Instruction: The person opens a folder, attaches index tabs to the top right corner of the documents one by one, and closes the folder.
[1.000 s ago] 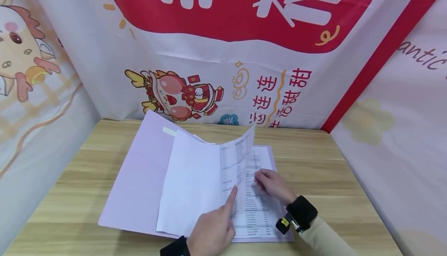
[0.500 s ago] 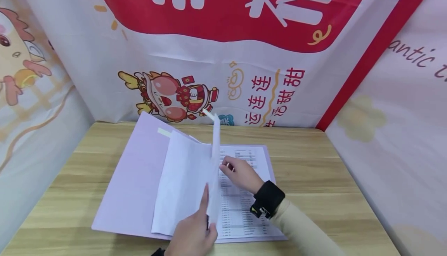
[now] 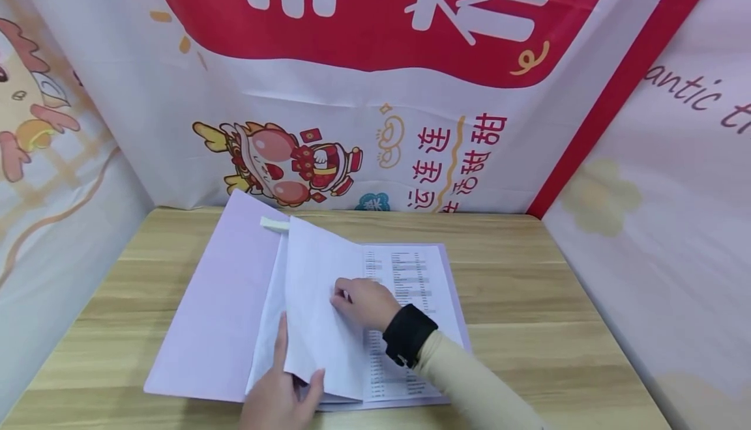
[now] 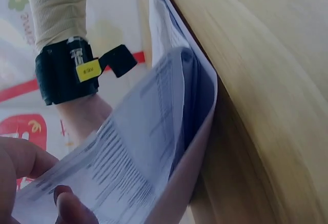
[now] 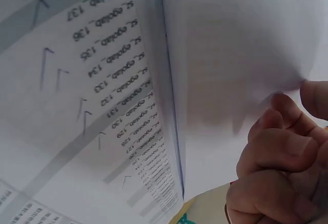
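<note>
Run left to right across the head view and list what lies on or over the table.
Lilac folder cover → left hand → right hand → black wristband → beige sleeve.

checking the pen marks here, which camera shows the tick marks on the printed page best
The right wrist view: its close look makes the tick marks plain. The head view shows the printed page, partly covered, too small to reveal any. The left wrist view shows a printed sheet, but no ticks I can make out.
</note>
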`<state>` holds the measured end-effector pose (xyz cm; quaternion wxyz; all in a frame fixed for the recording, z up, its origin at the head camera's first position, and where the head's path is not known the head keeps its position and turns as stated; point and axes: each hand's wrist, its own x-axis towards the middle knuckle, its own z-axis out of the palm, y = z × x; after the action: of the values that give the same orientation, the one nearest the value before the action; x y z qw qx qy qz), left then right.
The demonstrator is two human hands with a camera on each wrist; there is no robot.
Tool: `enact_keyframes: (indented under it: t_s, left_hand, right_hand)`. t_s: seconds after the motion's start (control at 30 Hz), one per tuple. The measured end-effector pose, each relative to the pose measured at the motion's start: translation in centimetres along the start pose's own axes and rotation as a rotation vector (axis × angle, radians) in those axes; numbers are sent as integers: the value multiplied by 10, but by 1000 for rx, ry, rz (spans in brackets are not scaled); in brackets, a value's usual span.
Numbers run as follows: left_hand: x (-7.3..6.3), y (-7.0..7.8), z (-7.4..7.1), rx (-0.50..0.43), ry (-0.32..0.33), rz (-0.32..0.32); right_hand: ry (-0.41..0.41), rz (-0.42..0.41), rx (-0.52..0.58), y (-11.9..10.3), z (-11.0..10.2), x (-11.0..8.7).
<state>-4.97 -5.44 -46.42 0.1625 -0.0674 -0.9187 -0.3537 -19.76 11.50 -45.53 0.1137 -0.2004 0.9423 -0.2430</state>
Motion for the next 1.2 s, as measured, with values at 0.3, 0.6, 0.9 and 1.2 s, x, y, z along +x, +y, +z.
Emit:
enact_keyframes:
  t_s: [0.3,0.6,0.9,1.2]
  left_hand:
    - [-1,-21,-6,2,232,196]
    - [10,-28,-13,215,234,393]
    - [7,-37,-25,441,-249,111]
    - [8,-37,-25,452,-250,69]
  right_hand:
    - [30,-40,-192,-8,23,15]
    - [37,-75,-246,-8,36,16]
    - [23,-83,-268,-6,41,18]
    - [3,-70,-217,-2,40,19]
